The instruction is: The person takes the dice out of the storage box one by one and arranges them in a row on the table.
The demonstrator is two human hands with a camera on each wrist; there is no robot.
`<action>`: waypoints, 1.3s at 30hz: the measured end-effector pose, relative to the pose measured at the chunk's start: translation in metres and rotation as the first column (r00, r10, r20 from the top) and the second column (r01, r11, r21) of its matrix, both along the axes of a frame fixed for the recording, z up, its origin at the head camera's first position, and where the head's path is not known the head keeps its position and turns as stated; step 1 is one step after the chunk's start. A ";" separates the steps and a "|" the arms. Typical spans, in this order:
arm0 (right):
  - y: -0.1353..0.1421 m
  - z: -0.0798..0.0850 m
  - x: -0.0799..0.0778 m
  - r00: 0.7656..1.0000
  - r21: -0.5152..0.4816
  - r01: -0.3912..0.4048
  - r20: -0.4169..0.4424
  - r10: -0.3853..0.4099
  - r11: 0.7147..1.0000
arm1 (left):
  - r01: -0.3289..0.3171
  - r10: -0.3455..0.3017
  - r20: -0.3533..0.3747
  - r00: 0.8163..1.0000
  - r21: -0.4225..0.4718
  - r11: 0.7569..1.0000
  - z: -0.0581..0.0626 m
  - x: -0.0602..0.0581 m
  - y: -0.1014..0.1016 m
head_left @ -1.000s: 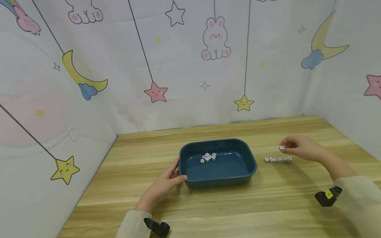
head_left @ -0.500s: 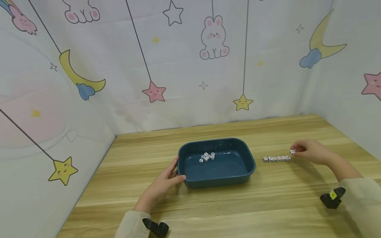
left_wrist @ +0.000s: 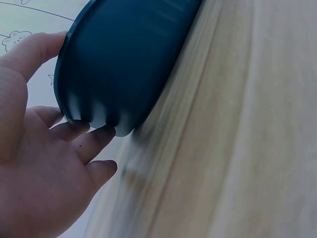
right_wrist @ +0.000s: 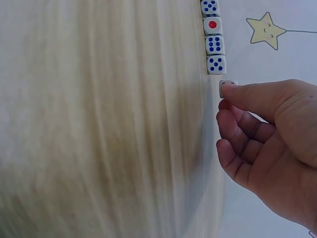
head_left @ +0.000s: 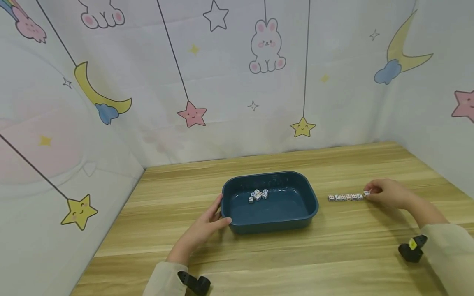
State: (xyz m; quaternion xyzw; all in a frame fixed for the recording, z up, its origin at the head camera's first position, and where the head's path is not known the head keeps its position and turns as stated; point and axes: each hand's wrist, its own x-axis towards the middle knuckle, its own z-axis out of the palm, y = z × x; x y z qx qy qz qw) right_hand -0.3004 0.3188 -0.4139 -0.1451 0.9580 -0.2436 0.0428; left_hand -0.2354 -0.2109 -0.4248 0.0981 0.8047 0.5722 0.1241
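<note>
A dark blue rectangular tray point(head_left: 272, 227) stands on the table with several white dice point(head_left: 258, 195) clustered inside. My left hand point(head_left: 203, 231) holds its left end; in the left wrist view the thumb is at the rim and the fingertips press the outer wall point(left_wrist: 114, 64). To the right, several dice form a straight row point(head_left: 344, 197). My right hand point(head_left: 390, 195) pinches one die point(head_left: 366, 193) between thumb and index finger, just beyond the row's right end. In the right wrist view a small gap separates this die point(right_wrist: 222, 92) from the last die point(right_wrist: 216, 65) in line.
The wood-grain table point(head_left: 281, 263) meets a white cloth backdrop point(head_left: 229, 135) printed with stars, moons and rabbits at the back and sides. Small black cameras are strapped at the left wrist point(head_left: 194, 283) and right wrist point(head_left: 412, 250).
My right hand has carried the die rightward past the row, then lowered it level with the row's right end. The left hand and tray have stayed put.
</note>
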 end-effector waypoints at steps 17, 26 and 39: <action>-0.005 -0.002 0.001 1.000 0.000 -0.004 -0.002 0.004 1.000 | 0.005 -0.005 -0.004 1.000 -0.003 1.000 -0.001 -0.001 0.000; -0.005 -0.003 0.002 1.000 0.000 -0.004 0.020 0.004 1.000 | 0.007 -0.007 -0.003 1.000 0.001 1.000 -0.001 -0.001 0.000; -0.010 0.029 -0.002 0.998 0.008 -0.019 -0.058 0.019 1.000 | 0.011 -0.011 -0.009 1.000 0.010 1.000 -0.002 -0.002 -0.001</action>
